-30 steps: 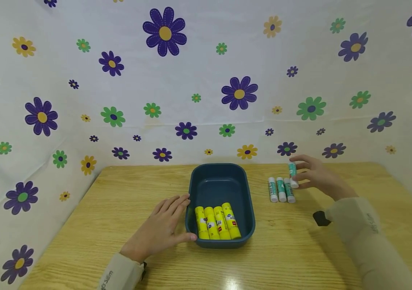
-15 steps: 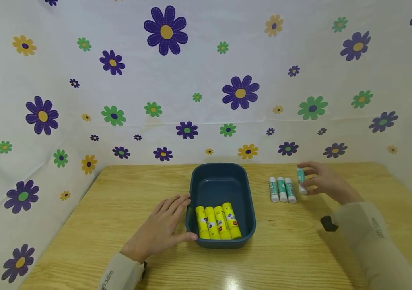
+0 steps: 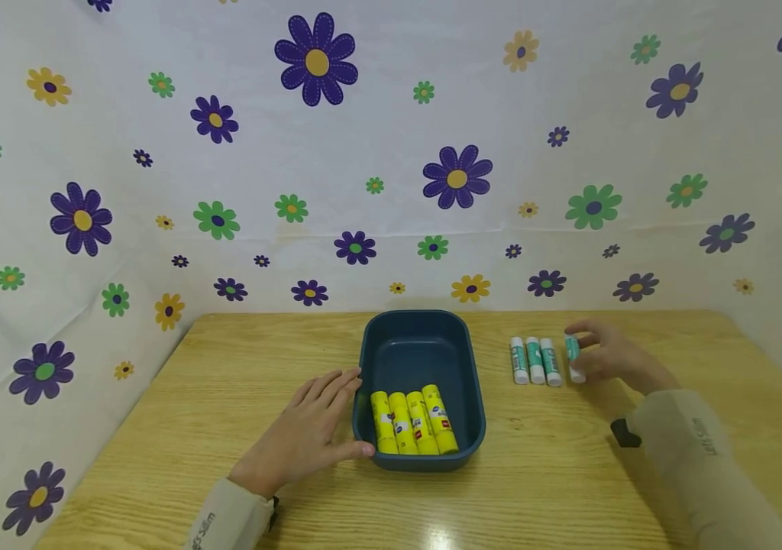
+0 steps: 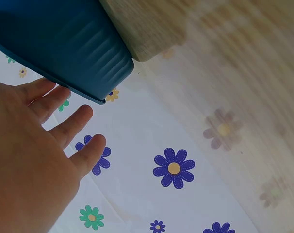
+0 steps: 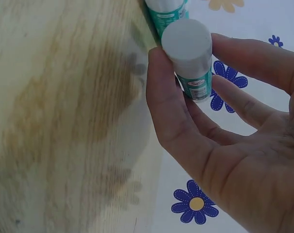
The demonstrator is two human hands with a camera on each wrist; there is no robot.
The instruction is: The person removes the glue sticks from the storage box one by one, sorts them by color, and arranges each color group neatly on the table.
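At the table's right side, my right hand [image 3: 614, 357] holds a green-and-white glue stick [image 3: 573, 357] between thumb and fingers. The right wrist view shows the white end of that glue stick [image 5: 188, 43] with the thumb on one side and fingers on the other. Just left of it, three more green-and-white glue sticks [image 3: 534, 360] lie side by side in a row. My left hand [image 3: 311, 428] rests with spread fingers against the left rim of a dark blue bin [image 3: 470, 382], thumb at its front corner. Several yellow glue sticks [image 3: 413, 422] lie lined up in the bin's near half.
The wooden table [image 3: 240, 359] reaches back to a white flower-print cloth [image 3: 377, 114] that hangs behind it and along both sides. A small dark object [image 3: 625, 433] sits at my right sleeve's cuff.
My right hand has carried its glue stick to the right of the row and lowered it toward the table, leaving a gap between them. The left hand and the bin stay put.
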